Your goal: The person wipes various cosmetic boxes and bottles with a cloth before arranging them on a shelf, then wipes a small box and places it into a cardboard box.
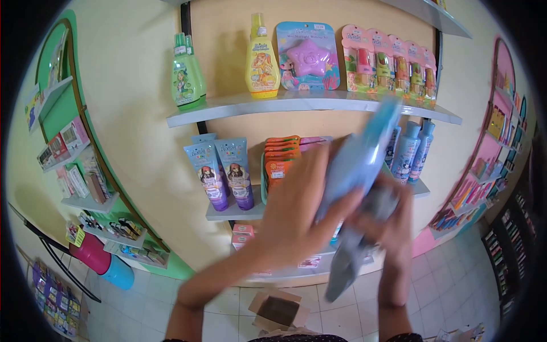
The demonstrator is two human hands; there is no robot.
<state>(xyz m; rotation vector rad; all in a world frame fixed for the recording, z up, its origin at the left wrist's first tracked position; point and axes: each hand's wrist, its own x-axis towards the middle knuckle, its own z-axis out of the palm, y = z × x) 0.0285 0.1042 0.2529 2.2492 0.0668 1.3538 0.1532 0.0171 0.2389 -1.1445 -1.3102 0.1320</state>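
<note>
A blue bottle [360,153], smeared by motion, is tilted up to the right in front of the shelves. My left hand [302,205] is closed around its lower part. Pressed close to the bottle's right side, my right hand [393,219] grips a grey cloth [348,259], whose loose end hangs down. Behind my hands, a middle shelf [233,214] carries blue-and-purple tubes [238,174], orange packs [278,165] in a tray, and blue bottles [407,151]. My hands and the held bottle hide part of this shelf.
Above, a grey shelf [313,102] holds green bottles [185,77], a yellow bottle [262,65], a star-shaped set [308,57] and several pink cards [387,62]. An open cardboard box [293,297] stands on the tiled floor. Stocked side shelves [91,194] flank me.
</note>
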